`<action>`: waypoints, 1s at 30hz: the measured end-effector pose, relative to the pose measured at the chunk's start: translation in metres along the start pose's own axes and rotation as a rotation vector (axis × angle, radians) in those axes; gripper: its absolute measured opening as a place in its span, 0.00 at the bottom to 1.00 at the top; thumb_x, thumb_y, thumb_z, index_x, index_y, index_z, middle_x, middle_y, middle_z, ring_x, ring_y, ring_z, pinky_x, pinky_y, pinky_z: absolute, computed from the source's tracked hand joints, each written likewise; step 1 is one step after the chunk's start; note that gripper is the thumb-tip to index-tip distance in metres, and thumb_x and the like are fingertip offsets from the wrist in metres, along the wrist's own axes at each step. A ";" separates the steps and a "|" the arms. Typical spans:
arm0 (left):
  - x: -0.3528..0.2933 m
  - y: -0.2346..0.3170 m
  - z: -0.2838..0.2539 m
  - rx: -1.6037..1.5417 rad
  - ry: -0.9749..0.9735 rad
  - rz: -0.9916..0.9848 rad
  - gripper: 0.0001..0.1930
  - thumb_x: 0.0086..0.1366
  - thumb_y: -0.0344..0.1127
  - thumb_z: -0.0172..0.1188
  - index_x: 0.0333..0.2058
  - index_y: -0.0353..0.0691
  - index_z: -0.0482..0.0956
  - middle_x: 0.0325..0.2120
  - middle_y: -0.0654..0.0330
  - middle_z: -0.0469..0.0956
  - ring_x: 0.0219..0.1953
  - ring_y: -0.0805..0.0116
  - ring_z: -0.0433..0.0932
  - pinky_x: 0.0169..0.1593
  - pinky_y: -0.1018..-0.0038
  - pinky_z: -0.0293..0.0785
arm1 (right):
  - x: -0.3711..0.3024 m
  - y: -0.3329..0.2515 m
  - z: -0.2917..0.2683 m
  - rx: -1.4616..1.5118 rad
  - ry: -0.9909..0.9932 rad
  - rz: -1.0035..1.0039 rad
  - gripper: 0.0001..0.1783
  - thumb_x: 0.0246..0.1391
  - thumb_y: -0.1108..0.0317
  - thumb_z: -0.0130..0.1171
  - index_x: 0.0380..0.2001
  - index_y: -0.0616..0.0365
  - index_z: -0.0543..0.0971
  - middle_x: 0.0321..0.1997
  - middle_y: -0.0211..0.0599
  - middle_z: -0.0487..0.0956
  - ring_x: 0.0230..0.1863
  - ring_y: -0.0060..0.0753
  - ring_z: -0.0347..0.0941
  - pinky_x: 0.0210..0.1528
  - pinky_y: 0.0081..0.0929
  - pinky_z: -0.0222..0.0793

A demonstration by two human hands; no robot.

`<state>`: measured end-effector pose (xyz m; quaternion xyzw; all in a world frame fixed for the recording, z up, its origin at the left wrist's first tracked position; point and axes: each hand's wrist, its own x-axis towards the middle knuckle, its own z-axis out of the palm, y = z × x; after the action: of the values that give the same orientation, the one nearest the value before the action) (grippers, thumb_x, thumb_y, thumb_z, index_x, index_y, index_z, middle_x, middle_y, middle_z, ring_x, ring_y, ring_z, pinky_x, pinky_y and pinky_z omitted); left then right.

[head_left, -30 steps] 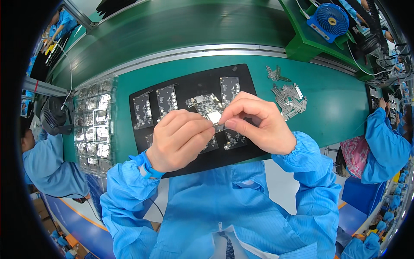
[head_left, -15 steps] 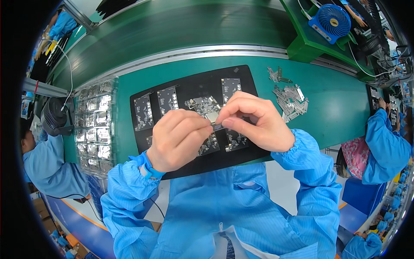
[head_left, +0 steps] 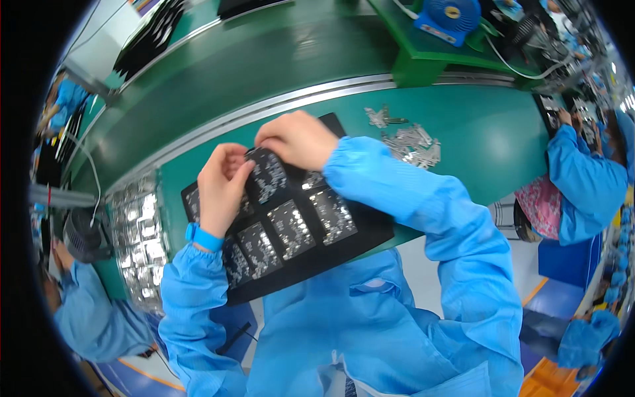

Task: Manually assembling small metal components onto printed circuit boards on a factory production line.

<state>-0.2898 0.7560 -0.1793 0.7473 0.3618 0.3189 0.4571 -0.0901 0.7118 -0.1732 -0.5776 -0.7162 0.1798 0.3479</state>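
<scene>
Both hands meet at the far part of a black mat [head_left: 360,235] that carries rows of dark circuit boards. My left hand [head_left: 223,182] is closed, its thumb and fingers at the upper left edge of one circuit board [head_left: 268,177]. From the far right, my right hand [head_left: 296,137] pinches at that board's top edge, with fingertips partly hidden. Nearer to me lie other circuit boards, one in the middle [head_left: 291,229] and one to its right [head_left: 334,217]. Some boards farther away are partly covered by my hands and forearm.
A pile of thin silver metal strips [head_left: 413,145] lies right of the mat. Clear plastic trays of shiny metal parts [head_left: 139,231] stand at the left. A blue fan [head_left: 450,20] sits on a green stand, and a dark fan [head_left: 86,235] stands at left. Co-workers sit on both sides.
Both hands have moved away from the board with the silver shield at mid-mat, to a board farther left and back. The view has shifted, so the mat appears tilted.
</scene>
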 end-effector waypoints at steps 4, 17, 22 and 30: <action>0.002 -0.001 0.003 0.463 -0.023 0.284 0.10 0.57 0.23 0.65 0.37 0.35 0.77 0.33 0.56 0.75 0.35 0.63 0.76 0.41 0.70 0.74 | -0.003 0.009 0.022 -0.085 0.064 0.028 0.04 0.51 0.70 0.61 0.30 0.52 0.84 0.37 0.38 0.77 0.45 0.45 0.75 0.46 0.40 0.72; 0.008 0.028 0.044 0.708 -0.103 0.531 0.18 0.60 0.33 0.64 0.49 0.35 0.77 0.54 0.47 0.69 0.57 0.48 0.67 0.62 0.54 0.59 | -0.120 0.039 -0.125 -0.747 0.314 0.324 0.04 0.51 0.70 0.60 0.31 0.53 0.82 0.32 0.36 0.77 0.39 0.45 0.75 0.39 0.40 0.72; 0.009 0.019 0.064 0.818 -0.143 0.500 0.23 0.59 0.40 0.67 0.50 0.35 0.76 0.59 0.47 0.65 0.62 0.48 0.62 0.66 0.47 0.51 | -0.163 0.059 -0.126 -0.718 0.335 0.456 0.05 0.53 0.67 0.60 0.28 0.53 0.84 0.32 0.37 0.78 0.39 0.43 0.76 0.42 0.40 0.69; 0.020 0.038 0.058 0.362 -0.166 0.377 0.16 0.54 0.32 0.70 0.39 0.36 0.76 0.46 0.53 0.76 0.49 0.55 0.75 0.54 0.62 0.70 | -0.158 0.069 -0.130 -0.703 0.415 0.449 0.06 0.53 0.69 0.58 0.29 0.55 0.84 0.32 0.39 0.80 0.39 0.44 0.77 0.41 0.40 0.71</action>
<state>-0.2223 0.7343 -0.1636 0.8946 0.2286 0.2662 0.2767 0.0642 0.5609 -0.1745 -0.8249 -0.5064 -0.1226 0.2194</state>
